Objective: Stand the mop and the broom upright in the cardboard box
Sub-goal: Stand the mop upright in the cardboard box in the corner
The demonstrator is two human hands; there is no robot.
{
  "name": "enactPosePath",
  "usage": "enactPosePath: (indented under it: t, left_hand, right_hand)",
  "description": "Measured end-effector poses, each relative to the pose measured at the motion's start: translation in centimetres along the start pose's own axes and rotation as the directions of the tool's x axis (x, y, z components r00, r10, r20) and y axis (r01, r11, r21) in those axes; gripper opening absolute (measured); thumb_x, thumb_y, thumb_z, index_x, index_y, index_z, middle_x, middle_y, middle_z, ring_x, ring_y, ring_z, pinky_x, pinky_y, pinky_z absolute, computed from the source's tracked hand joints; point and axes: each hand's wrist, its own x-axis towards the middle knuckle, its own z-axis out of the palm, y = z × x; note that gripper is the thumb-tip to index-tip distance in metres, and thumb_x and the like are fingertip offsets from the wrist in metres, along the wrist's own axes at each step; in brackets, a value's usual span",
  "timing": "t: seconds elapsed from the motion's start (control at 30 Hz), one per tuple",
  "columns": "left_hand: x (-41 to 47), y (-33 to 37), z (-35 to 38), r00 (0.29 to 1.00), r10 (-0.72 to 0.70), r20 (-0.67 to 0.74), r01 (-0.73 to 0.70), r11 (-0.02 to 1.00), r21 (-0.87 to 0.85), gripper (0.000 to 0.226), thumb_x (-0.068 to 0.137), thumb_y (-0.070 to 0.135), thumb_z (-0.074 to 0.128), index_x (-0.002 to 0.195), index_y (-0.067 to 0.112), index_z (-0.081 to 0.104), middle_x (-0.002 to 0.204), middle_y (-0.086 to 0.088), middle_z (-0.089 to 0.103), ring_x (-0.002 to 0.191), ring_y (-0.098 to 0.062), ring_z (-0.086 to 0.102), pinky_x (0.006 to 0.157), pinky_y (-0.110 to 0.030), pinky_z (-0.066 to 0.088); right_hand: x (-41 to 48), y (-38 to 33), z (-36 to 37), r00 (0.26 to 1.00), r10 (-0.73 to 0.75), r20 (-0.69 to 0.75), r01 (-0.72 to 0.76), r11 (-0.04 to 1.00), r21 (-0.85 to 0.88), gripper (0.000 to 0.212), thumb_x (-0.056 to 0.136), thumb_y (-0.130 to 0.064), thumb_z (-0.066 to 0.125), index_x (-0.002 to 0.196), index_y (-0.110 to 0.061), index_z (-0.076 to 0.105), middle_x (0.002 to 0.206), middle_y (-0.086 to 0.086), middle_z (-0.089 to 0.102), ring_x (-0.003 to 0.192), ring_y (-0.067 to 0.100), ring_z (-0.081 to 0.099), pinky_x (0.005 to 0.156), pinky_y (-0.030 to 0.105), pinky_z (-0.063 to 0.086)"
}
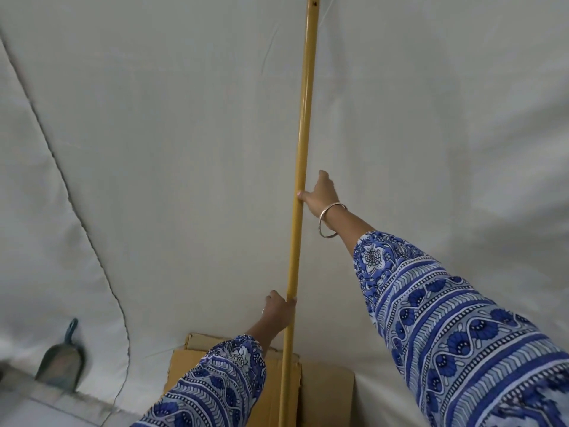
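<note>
A long yellow pole (303, 124), the handle of the mop or the broom, stands nearly upright from the bottom edge to the top of the view. Its head is hidden below, so I cannot tell which tool it is. My left hand (278, 312) grips the pole low down, just above the cardboard box (326, 392). My right hand (318, 192) holds the pole higher up, thumb in front and fingers behind it. The pole's lower part runs down in front of the box's open flaps (197, 343). No second tool is in sight.
A white cloth backdrop (154, 149) hangs close behind the pole and box. A dark green dustpan (61, 365) leans against it at the lower left, above a grey floor strip (46, 405). A thin cord (92, 241) runs down the cloth on the left.
</note>
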Motion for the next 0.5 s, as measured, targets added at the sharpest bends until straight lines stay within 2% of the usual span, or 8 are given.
enactPosePath:
  t: [0.1,0.23,0.33,0.5]
  left_hand:
    - [-0.1,-1.0,-1.9,1.000,0.002,-0.027,-0.001,0.999,0.034,0.056,0.098,0.030,0.041,0.137,-0.006,0.027,0.146,-0.021,0.030,0.130,-0.036,0.040,0.103,-0.041,0.041]
    - [-0.3,-3.0,-5.8,0.998,-0.008,-0.056,0.012,0.998,0.064,0.057,0.098,0.032,0.040,0.137,-0.007,0.027,0.146,-0.022,0.028,0.132,-0.038,0.038,0.108,-0.044,0.037]
    - [-0.8,-5.7,-10.2,0.996,-0.017,-0.088,0.022,0.997,0.068,0.056,0.098,0.032,0.040,0.138,-0.005,0.026,0.146,-0.021,0.028,0.132,-0.037,0.037,0.107,-0.042,0.036]
    - [-2.0,-13.0,-19.8,0.982,-0.056,-0.178,0.068,0.996,0.064,0.054,0.098,0.030,0.042,0.137,-0.004,0.030,0.146,-0.020,0.029,0.131,-0.035,0.040,0.108,-0.039,0.036]
  right_hand:
    - [-0.2,-1.4,1.0,0.977,-0.075,-0.200,0.076,0.997,-0.002,0.061,0.091,-0.009,0.050,0.144,-0.005,0.020,0.147,0.017,0.029,0.131,0.035,0.039,0.103,0.043,0.041]
    - [-0.4,-4.4,4.1,0.862,-0.285,-0.419,0.261,0.958,-0.115,0.054,0.085,-0.003,0.048,0.137,-0.005,0.032,0.146,0.015,0.032,0.131,0.032,0.034,0.097,0.041,0.045]
    - [-1.1,-7.3,8.3,0.826,-0.387,-0.410,0.359,0.922,-0.147,0.054,0.083,-0.001,0.048,0.135,-0.005,0.035,0.145,0.014,0.033,0.130,0.031,0.033,0.090,0.036,0.046]
    - [-3.8,-12.5,18.2,0.861,-0.416,-0.292,0.412,0.908,-0.076,0.051,0.084,0.001,0.047,0.133,-0.004,0.036,0.142,0.016,0.035,0.125,0.032,0.036,0.078,0.036,0.045]
